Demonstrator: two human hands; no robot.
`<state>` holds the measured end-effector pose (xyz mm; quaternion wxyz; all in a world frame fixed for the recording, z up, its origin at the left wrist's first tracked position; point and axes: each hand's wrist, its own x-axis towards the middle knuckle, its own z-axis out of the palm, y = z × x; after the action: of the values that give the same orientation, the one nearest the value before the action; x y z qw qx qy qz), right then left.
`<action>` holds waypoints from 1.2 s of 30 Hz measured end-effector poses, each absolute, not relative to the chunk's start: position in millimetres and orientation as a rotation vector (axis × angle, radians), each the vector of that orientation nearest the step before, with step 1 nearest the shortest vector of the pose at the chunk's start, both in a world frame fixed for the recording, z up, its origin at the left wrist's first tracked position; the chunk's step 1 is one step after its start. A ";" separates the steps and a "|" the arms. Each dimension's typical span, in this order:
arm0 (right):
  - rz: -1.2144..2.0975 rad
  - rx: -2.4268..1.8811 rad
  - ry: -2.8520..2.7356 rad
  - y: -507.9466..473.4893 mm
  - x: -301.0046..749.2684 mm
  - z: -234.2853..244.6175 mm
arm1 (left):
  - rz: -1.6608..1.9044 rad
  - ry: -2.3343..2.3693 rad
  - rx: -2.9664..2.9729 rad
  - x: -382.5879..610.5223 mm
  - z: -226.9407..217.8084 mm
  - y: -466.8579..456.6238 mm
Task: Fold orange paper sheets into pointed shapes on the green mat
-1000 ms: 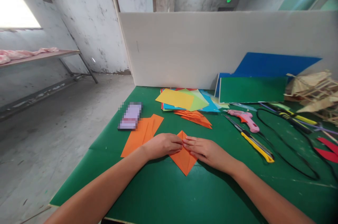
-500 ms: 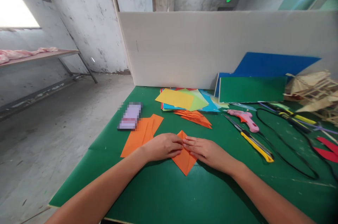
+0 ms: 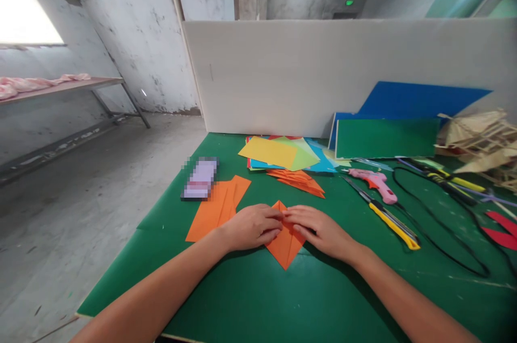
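Note:
A folded orange sheet of paper (image 3: 286, 249) lies on the green table as a diamond, one corner toward me and a crease down its middle. My left hand (image 3: 255, 226) comes from the left, its fingers bent and closed on the upper left part of the sheet. From the right, my right hand (image 3: 315, 229) holds the upper right part with fingertips pressed on it and the thumb lower down. The fingertips of both hands nearly meet over the centre crease and hide part of it.
Flat orange sheets (image 3: 210, 214) lie left, beside a phone (image 3: 201, 179). Behind are folded orange pieces (image 3: 299, 181) and a coloured paper stack (image 3: 269, 152). At right lie a pink glue gun (image 3: 375, 182) with a black cord and a yellow utility knife (image 3: 393, 224) with its blade out.
My right hand has shifted slightly, its thumb now more apart from the fingers. My left fingertips have slid a little to the right over the sheet. The paper stays in place.

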<state>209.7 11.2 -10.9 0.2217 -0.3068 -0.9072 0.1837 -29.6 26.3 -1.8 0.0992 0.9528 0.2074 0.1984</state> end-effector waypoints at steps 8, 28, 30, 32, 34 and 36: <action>0.338 -1.023 -2.423 16.9 205.9 -13.5 | 0.560 0.581 2.822 -26.9 2.3 26.5; 0.175 -1.183 -2.485 27.7 190.8 -19.7 | 0.496 0.611 2.794 -27.2 7.2 23.9; 0.150 -1.191 -2.478 27.5 190.6 -21.5 | 0.485 0.616 2.799 -27.0 7.3 23.5; 0.140 -1.192 -2.455 27.3 190.9 -23.9 | 0.480 0.620 2.802 -26.7 7.2 23.4; 0.142 -1.187 -2.431 27.0 191.3 -26.2 | 0.489 0.604 2.796 -26.5 7.0 23.3; 0.148 -1.184 -2.418 26.4 191.6 -27.5 | 0.491 0.572 2.778 -26.4 6.9 23.2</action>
<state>191.6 26.4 -27.5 0.2206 -0.4282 -0.8747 0.0537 -26.4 23.2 6.9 0.1314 0.9568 0.1970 0.1690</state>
